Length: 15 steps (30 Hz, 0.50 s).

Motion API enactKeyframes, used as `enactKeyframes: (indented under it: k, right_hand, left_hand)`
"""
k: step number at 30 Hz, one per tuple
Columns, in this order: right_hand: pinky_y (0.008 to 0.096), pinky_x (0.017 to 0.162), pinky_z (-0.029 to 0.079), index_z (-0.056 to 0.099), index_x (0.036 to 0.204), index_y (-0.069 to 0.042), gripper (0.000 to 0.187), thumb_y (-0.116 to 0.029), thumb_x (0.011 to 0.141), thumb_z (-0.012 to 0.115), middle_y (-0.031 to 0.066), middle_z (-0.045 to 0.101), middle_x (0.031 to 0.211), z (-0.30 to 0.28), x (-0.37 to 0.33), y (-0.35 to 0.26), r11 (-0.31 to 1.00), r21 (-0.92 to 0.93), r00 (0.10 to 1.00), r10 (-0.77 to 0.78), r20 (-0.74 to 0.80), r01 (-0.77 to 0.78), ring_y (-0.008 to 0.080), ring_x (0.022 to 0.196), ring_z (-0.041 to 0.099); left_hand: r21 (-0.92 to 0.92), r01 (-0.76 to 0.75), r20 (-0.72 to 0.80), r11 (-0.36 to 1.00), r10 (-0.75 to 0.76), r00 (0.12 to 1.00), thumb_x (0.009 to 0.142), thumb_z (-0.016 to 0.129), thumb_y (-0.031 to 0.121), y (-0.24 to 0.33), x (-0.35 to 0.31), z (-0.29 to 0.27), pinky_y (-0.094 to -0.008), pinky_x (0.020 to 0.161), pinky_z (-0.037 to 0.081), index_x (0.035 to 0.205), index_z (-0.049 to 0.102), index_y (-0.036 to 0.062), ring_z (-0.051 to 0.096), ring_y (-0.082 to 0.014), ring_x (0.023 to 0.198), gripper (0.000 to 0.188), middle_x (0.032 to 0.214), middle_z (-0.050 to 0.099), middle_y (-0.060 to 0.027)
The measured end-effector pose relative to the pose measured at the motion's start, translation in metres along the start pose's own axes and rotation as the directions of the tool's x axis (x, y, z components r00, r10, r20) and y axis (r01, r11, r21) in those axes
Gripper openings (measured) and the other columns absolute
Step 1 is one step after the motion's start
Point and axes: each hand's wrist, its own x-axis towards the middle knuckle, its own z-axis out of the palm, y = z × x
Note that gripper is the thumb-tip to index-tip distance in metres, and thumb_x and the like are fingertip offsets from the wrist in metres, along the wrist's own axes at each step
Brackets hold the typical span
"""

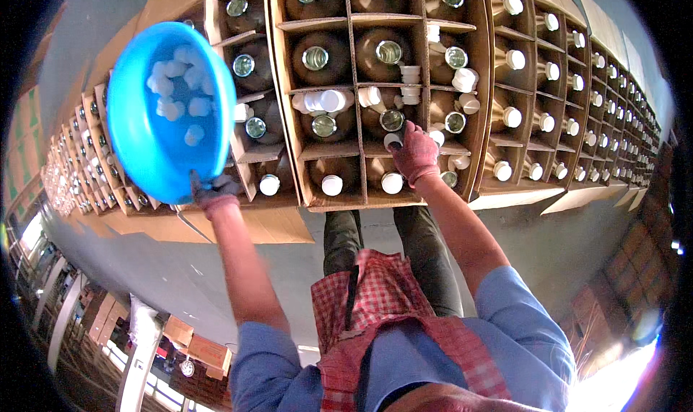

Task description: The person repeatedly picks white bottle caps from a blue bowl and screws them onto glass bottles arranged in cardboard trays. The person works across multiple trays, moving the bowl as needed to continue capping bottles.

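My left hand (214,189), in a glove with dark fingers, is closed on the near rim of a blue plastic basin (124,123). Several white caps (173,68) lie inside the basin, which is tilted over the cartons at left. My gloved right hand (417,155) reaches into the middle carton (351,72), its fingers curled at a white bottle cap (392,140). Just beyond them is the uncapped mouth of a large glass bottle (392,119). Loose caps (323,101) rest among the bottles there. In the front row, a bottle wears a white cap (332,185).
Cardboard dividers separate the bottles. To the right, a long row of cartons (520,94) holds white-capped bottles; another row (86,152) runs off at left. Carton flaps (267,226) stick out toward me over the grey floor (173,267).
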Motion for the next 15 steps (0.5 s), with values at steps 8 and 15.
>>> enactKeyframes:
  k: [8,15]
  right_hand:
    - [0.0436,0.079,0.047,0.051,0.103,-0.003,0.051,-0.033,0.069,0.074,0.019,0.06,0.101,0.009,0.002,-0.02,0.983,0.075,0.986,0.168,0.012,-0.169,0.0364,0.096,0.057]
    - [0.0421,0.076,0.048,0.052,0.099,-0.004,0.045,-0.022,0.065,0.076,0.0165,0.061,0.094,0.019,-0.009,-0.015,0.949,0.234,0.975,0.22,-0.016,-0.21,0.0359,0.091,0.059]
  left_hand:
    - [-0.48,0.01,0.157,0.877,0.074,0.985,0.081,0.053,0.035,0.098,0.114,-0.029,-0.0328,0.058,0.051,0.12,0.049,0.004,0.057,-0.0216,0.079,0.05,0.111,0.059,-0.0141]
    - [0.252,-0.232,0.315,0.94,0.147,0.938,0.084,0.061,0.026,0.03,0.046,0.023,-0.0267,0.082,0.046,0.111,0.059,0.0053,0.06,-0.0177,0.093,0.034,0.103,0.064,-0.0075]
